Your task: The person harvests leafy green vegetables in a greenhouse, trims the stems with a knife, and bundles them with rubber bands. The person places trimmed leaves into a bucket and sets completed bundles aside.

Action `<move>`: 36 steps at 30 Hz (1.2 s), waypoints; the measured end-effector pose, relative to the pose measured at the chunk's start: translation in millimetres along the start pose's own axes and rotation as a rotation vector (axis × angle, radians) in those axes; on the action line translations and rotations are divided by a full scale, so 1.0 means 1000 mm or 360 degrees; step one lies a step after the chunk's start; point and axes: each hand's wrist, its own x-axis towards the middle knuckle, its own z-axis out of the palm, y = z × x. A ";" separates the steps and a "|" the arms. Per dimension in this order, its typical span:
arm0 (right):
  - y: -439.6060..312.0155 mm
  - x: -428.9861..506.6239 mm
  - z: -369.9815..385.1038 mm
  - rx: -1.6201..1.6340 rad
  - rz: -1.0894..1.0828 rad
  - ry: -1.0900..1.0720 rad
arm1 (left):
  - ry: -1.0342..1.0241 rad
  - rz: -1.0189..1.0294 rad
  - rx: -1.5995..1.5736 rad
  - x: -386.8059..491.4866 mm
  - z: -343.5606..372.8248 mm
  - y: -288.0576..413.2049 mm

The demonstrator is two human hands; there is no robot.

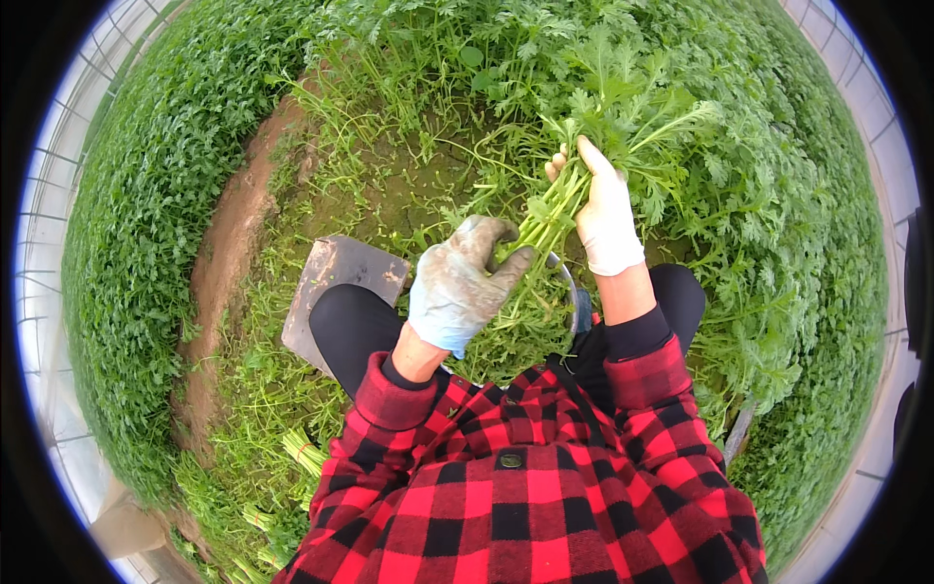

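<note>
My right hand (pixel 607 212), in a white glove, is closed around a bunch of leafy greens (pixel 558 197) with deeply cut leaves. The leafy tops point away from me and the pale green stems run down toward my left hand (pixel 461 281). That hand wears a soiled light-blue glove. Its thumb and index finger are at the lower stems; its other fingers are curled out of sight. Below the hands, between my knees, is a round container with a pale rim (pixel 565 281), partly hidden. Loose green trimmings (pixel 529 332) lie in it.
A worn dark board (pixel 350 266) lies by my left knee. Several tied bundles of greens (pixel 303 451) are at lower left. Standing crop (pixel 788 204) is dense at right; cut stubble and soil (pixel 394 197) lie ahead. A bare earth strip (pixel 237 212) runs along the left.
</note>
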 end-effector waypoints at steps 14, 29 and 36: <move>0.002 0.015 -0.008 -0.0026 -0.0098 0.0218 | 0.0219 -0.0134 0.0323 -0.030 -0.010 -0.036; -0.013 0.025 0.002 0.0089 -0.0231 0.0451 | -0.0225 0.0162 0.0708 -0.057 0.020 -0.021; -0.011 0.024 0.005 0.0163 -0.0217 0.0357 | 0.0233 0.0276 0.0834 -0.030 0.039 -0.013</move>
